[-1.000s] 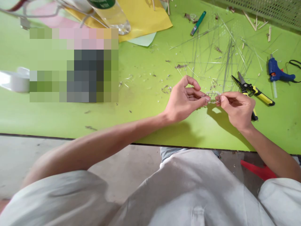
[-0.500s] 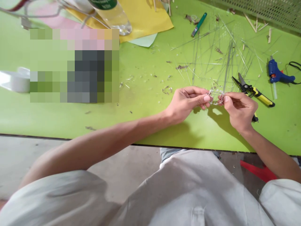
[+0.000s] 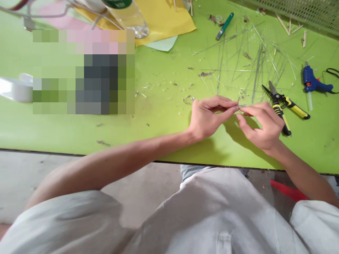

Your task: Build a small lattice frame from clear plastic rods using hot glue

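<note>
My left hand (image 3: 208,116) pinches a small, thin wire piece (image 3: 242,105) between thumb and fingertips. Most of that piece is hidden by the fingers, so its shape is hard to make out. Close on its right is my right hand (image 3: 265,125), thumb spread away from the index finger, whose tip is at the wire. Black-and-yellow snips (image 3: 278,100) lie with blades apart just beyond my right hand. Many loose straight wires (image 3: 254,67) are scattered behind both hands.
A blue glue gun (image 3: 312,79) lies at the right. A green cutter knife (image 3: 225,26), a water bottle (image 3: 135,23), yellow paper (image 3: 166,17) and a perforated green basket (image 3: 304,12) are farther back. A roll of white tape (image 3: 22,90) stands at the left.
The wire piece, earlier seen as a looped frame between both hands, now shows only as a thin strip. My right hand has shifted left and its thumb has come off the wire.
</note>
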Motion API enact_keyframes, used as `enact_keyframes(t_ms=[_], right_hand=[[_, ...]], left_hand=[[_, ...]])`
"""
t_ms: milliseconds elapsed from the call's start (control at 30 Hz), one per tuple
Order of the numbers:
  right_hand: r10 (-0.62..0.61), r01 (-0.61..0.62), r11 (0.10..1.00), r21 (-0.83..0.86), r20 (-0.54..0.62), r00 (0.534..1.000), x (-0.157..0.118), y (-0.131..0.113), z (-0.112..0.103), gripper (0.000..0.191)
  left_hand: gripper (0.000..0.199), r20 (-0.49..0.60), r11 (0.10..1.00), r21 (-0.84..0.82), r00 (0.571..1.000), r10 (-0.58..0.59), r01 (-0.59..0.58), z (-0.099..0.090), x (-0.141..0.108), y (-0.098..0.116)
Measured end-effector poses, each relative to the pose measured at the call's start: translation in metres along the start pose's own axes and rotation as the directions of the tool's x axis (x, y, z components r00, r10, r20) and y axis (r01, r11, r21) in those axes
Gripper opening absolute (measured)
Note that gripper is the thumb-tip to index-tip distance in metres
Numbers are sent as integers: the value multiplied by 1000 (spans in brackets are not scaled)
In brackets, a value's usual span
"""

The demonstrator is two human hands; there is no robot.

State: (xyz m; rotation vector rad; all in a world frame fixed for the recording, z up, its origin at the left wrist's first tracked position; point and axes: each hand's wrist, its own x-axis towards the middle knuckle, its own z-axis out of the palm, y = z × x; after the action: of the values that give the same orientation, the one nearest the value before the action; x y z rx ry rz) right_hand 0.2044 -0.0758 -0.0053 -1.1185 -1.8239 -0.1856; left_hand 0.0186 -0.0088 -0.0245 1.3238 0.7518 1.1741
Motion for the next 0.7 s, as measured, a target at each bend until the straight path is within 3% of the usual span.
enact_keyframes(t_ms=[133, 267, 433, 700], right_hand=[[152, -159, 980, 117, 64, 986, 1, -2, 1, 16], [222, -230, 958, 173, 63, 973, 0, -1, 0, 14], [135, -130, 987, 98, -37, 990, -2, 2, 3, 16], [-75, 75, 995, -60, 1, 997, -9, 15, 2, 23]], left_hand=[[6, 13, 999, 47, 1000, 25, -26, 1, -2, 0], [16, 8, 996, 11, 996, -93, 93, 3, -2, 4], [42, 57, 962, -88, 966, -253, 257, 4, -2, 8], [47, 150, 948, -148, 954, -259, 281, 1, 0, 8]])
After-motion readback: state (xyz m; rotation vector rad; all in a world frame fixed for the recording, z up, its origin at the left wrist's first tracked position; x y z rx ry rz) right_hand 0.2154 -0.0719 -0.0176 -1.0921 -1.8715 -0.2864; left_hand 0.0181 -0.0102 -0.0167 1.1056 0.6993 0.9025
